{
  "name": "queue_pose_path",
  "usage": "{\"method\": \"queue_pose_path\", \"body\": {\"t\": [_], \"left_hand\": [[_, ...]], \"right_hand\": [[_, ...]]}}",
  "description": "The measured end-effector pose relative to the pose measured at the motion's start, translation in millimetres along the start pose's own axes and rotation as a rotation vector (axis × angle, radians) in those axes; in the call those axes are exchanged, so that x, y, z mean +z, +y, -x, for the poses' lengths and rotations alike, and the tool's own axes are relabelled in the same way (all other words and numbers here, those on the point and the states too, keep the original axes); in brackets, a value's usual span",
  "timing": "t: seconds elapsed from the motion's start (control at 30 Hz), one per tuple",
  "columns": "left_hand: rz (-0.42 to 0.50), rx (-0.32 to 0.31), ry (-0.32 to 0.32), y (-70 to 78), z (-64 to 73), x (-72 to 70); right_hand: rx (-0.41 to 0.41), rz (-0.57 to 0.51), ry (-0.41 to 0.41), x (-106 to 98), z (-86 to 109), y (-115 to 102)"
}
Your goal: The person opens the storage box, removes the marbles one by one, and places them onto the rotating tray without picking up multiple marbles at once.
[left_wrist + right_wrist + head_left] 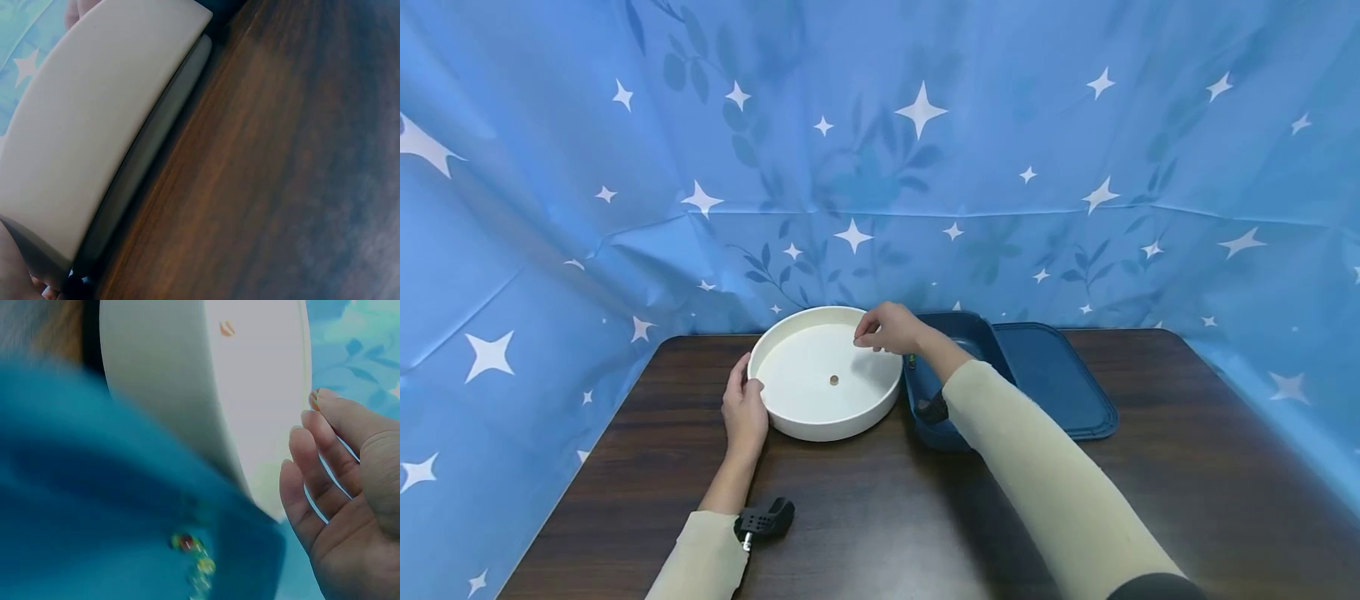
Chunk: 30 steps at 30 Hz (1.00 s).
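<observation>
A round white tray (805,358) with a raised rim stands on the table. My left hand (745,408) grips its left side, thumb over the rim and fingers along the outer wall. In the left wrist view the tray's pale wall (94,106) hides most of that hand. One small marble (834,380) with orange swirls lies on the tray floor. Above the tray's right part, my right hand (887,327) pinches another orange-striped marble (314,400) between thumb and index finger. The other fingers are loosely bent.
A dark blue box (966,327) stands right of the tray, under my right forearm. Several glass marbles (200,565) lie inside it. Beside the box is a flat blue lid (1052,375). A blue star-patterned curtain (880,167) hangs behind the brown table (850,500).
</observation>
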<state>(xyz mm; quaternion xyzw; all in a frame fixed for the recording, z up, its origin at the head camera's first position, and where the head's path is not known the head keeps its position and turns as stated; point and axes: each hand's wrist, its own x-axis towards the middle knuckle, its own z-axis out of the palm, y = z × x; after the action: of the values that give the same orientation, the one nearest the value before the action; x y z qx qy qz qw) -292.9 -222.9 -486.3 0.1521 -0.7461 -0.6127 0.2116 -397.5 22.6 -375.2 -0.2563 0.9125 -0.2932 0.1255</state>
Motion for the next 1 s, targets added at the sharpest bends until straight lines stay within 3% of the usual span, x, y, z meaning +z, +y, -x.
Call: {"method": "queue_pose_path", "body": {"t": [0.2,0.4,0.7,1.0], "left_hand": [[-0.004,-0.006,-0.006,1.1,-0.1,3.7],[-0.041,-0.005,0.006,3.4,-1.7,1.6],[-0.03,-0.005,-0.011,4.0,-0.3,1.7],[-0.024,-0.018,-0.005,3.6,4.7,-1.1]], "right_hand": [[-0.03,-0.011,-0.021,19,-6.7,-1],[-0.005,-0.048,-0.014,35,-14.0,-2],[0.041,0.056,0.061,55,-21.0,0],[0.096,0.087,0.077,66,-20.2,-6]]}}
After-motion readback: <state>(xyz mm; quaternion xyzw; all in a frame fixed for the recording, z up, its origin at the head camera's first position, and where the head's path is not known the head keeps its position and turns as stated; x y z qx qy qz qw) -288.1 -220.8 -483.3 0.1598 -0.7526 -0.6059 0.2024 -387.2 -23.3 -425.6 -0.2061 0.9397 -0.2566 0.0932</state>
